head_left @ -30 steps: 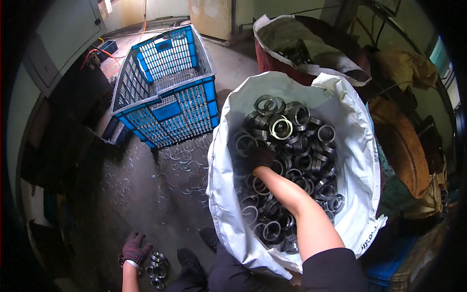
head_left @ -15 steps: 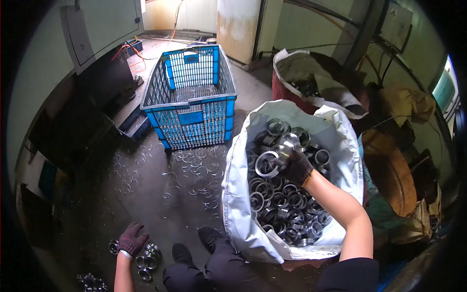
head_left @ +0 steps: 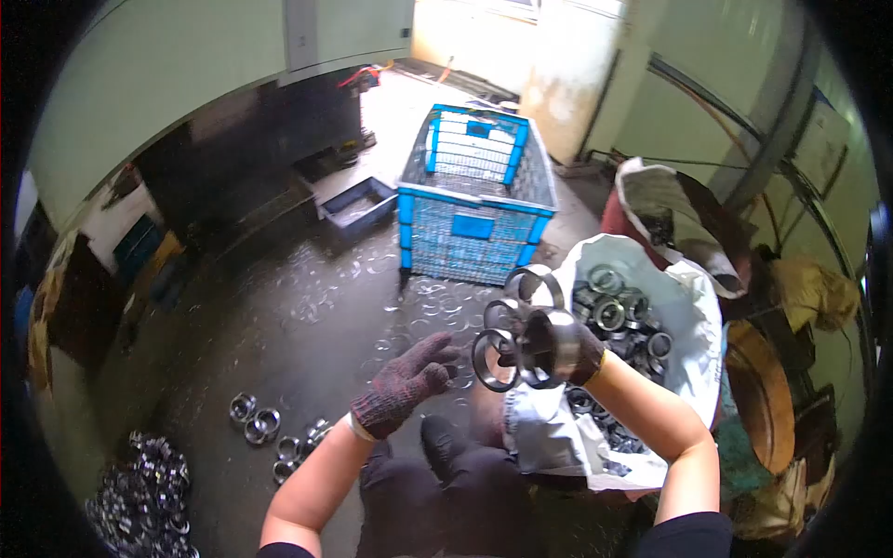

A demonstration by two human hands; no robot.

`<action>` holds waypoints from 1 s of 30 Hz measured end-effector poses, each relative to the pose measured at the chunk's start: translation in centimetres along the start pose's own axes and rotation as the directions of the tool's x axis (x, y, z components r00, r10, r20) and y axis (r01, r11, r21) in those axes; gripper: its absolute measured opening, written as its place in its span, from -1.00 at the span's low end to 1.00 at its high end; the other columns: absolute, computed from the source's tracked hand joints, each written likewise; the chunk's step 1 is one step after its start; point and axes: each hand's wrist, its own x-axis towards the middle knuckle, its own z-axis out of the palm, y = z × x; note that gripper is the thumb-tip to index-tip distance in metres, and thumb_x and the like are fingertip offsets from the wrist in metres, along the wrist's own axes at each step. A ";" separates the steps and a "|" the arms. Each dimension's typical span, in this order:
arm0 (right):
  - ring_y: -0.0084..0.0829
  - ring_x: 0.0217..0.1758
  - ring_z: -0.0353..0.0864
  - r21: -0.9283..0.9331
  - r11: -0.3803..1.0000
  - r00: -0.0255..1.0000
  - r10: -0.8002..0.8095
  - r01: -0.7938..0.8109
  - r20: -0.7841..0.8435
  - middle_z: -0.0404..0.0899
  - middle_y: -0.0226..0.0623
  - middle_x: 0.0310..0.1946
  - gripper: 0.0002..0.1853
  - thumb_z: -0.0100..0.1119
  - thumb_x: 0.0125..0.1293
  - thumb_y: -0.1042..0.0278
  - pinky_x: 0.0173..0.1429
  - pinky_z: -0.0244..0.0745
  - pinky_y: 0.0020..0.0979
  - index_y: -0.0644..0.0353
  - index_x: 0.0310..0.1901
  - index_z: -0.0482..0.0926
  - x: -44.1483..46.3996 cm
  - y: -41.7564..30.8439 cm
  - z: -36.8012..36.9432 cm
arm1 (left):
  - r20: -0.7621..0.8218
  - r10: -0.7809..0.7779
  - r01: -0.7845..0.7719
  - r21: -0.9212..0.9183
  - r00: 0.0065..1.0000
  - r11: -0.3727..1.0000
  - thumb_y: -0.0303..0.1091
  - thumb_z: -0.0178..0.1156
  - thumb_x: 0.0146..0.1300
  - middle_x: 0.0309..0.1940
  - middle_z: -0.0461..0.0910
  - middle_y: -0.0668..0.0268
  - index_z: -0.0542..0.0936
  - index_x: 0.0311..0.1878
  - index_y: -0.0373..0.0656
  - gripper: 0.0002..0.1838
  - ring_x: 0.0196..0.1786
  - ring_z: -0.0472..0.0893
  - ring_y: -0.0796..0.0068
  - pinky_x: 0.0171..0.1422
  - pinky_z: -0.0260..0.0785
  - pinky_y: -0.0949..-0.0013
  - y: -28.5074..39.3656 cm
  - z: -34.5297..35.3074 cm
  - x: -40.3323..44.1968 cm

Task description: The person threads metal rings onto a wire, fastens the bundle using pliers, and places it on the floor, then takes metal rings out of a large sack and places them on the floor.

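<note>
My right hand [head_left: 585, 357], in a dark knit glove, is closed around several shiny metal rings [head_left: 553, 346]. The rings stick out to its left, in front of the edge of a white sack [head_left: 696, 296]. Inside that sack lies a heap of similar rings [head_left: 609, 314]. My left hand [head_left: 405, 383], also gloved, hangs over the floor to the left of the held rings, fingers apart and holding nothing. Below and left of it, a few loose rings [head_left: 262, 426] rest on the floor.
A blue and grey plastic crate [head_left: 474, 228] stands ahead. Thin ring-shaped scraps [head_left: 423, 307] litter the floor. A pile of metal pieces [head_left: 139, 502] is at the lower left. Behind the sack stands a red drum with a liner [head_left: 625, 200]; a shallow tray [head_left: 358, 206] sits left of the crate.
My right hand has come out of the sack, bringing several rings leftward. My left hand has risen from the rings on the floor and moved right. The view has swung left.
</note>
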 end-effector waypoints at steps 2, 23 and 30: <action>-0.47 -0.19 0.62 -0.532 0.841 0.990 -0.138 0.097 -0.038 0.61 -0.21 -0.22 -0.71 0.22 0.07 0.38 -0.10 0.53 -0.39 0.21 -0.13 0.60 3.8 3.4 2.3 | 0.030 0.018 -0.007 -0.328 0.999 0.945 0.23 0.10 0.15 0.34 0.15 0.17 0.01 0.42 -0.02 -0.10 0.30 0.28 0.20 0.26 0.24 0.04 -1.6 -1.9 -1.5; -0.08 -0.10 0.58 -0.831 -0.270 0.822 0.465 0.486 0.330 0.60 -0.11 -0.22 -0.63 0.25 -0.06 0.22 -0.11 0.50 -0.14 0.12 -0.16 0.55 15.3 14.3 13.7 | -0.523 -0.348 -0.128 -0.674 0.778 0.728 -0.09 0.25 0.02 -0.03 0.52 0.31 0.44 0.10 -0.11 -0.43 0.00 0.50 0.26 0.11 0.38 0.13 -30.6 -24.0 -20.9; -0.38 -0.30 0.59 -0.915 0.395 0.924 -0.374 0.083 -0.078 0.62 -0.30 -0.28 -0.70 0.16 0.16 0.28 -0.14 0.50 -0.37 0.19 -0.08 0.57 -0.2 -8.2 -4.2 | -0.127 -0.418 0.076 -0.897 0.899 0.435 -0.18 0.17 0.12 -0.10 0.56 0.29 0.52 -0.02 -0.14 -0.62 -0.02 0.52 0.35 0.10 0.37 0.19 -35.2 -29.4 -25.6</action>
